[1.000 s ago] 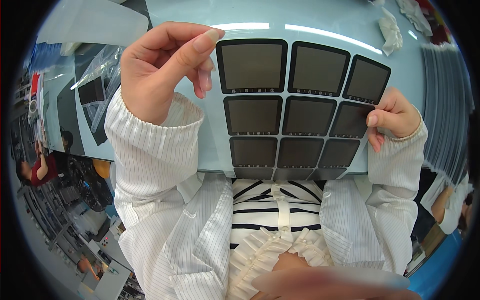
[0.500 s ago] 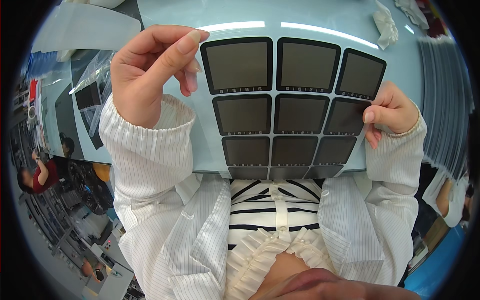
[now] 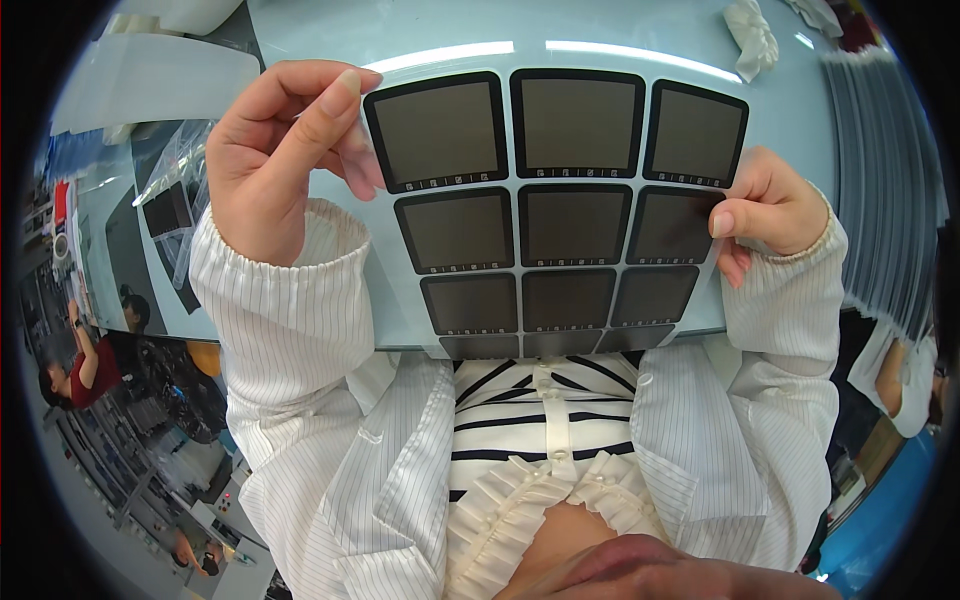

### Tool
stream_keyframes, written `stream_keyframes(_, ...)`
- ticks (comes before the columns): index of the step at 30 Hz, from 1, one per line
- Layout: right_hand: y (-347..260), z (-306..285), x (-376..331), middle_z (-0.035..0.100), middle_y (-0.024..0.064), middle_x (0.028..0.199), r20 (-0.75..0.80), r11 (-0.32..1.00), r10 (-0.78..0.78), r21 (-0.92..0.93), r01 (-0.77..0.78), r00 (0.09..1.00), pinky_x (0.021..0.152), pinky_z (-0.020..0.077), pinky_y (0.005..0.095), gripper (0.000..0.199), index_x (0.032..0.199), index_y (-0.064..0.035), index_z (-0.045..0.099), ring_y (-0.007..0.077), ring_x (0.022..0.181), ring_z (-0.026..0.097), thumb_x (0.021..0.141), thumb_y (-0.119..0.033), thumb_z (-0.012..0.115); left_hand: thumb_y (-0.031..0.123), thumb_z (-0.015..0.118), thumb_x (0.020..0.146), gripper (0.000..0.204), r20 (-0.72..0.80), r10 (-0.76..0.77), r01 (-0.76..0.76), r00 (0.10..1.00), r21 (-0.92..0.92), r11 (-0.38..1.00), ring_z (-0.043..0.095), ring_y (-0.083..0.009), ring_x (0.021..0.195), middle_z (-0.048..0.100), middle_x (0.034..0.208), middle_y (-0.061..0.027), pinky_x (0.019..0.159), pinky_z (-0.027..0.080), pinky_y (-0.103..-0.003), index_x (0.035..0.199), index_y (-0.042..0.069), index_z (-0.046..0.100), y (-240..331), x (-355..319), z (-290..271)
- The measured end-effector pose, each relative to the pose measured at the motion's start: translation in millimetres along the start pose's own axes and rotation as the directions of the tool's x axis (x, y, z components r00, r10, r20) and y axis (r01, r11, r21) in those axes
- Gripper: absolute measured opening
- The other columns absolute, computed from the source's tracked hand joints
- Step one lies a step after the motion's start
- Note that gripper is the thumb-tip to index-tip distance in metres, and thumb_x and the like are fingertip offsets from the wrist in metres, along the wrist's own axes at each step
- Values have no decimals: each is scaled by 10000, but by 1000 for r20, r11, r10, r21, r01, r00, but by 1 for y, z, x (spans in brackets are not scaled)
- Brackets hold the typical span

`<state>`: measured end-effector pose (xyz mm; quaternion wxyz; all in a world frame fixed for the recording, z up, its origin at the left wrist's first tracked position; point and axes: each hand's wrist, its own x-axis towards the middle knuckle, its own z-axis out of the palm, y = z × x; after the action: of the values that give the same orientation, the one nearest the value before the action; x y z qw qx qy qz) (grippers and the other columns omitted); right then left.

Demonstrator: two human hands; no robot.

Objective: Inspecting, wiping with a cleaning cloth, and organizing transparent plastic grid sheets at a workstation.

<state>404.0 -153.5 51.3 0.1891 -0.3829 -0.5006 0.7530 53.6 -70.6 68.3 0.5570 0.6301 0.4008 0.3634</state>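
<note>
A clear sheet with rows of dark, black-framed rectangular panels (image 3: 577,125) is held up in front of my chest, above the pale table (image 3: 600,25). My left hand (image 3: 275,160) is closed in a pinch at its upper left corner, thumb against forefinger. At the right edge, my right hand (image 3: 775,215) grips the sheet with the thumb lying over a panel in the second row. The fingers behind the sheet are partly hidden. The lowest row of panels looks foreshortened, close to my striped shirt.
A stack of translucent sheets (image 3: 880,190) stands on the right. Crumpled white cloth (image 3: 752,40) lies at the far right. Frosted plastic (image 3: 160,80) and a clear bag (image 3: 185,165) rest on the left. A person in a red top (image 3: 90,370) is beyond the table.
The sheet has shifted a little to the left and its upper edge has tilted slightly. Both hands keep their hold, the left moving left along with it.
</note>
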Motion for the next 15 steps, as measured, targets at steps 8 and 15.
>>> stream_keyframes(8,-1,3,0,580,84,501,-39,999,16,34,-14,999,379,423,210,342,612,9,588,155,439,616,888,-190,621,157,599,896,188,-9,-43,43,999,9,999,601,-149,504,591,610,-54,445,457,-221,946,-17,647,2,0,1)
stream_keyframes(15,0,1,0,585,87,503,-36,999,31,13,-31,999,385,424,213,343,610,4,593,148,434,608,887,-196,621,165,602,895,195,2,-8,7,1000,26,1000,600,-145,504,589,613,-49,442,456,-222,947,-18,649,1,0,0)
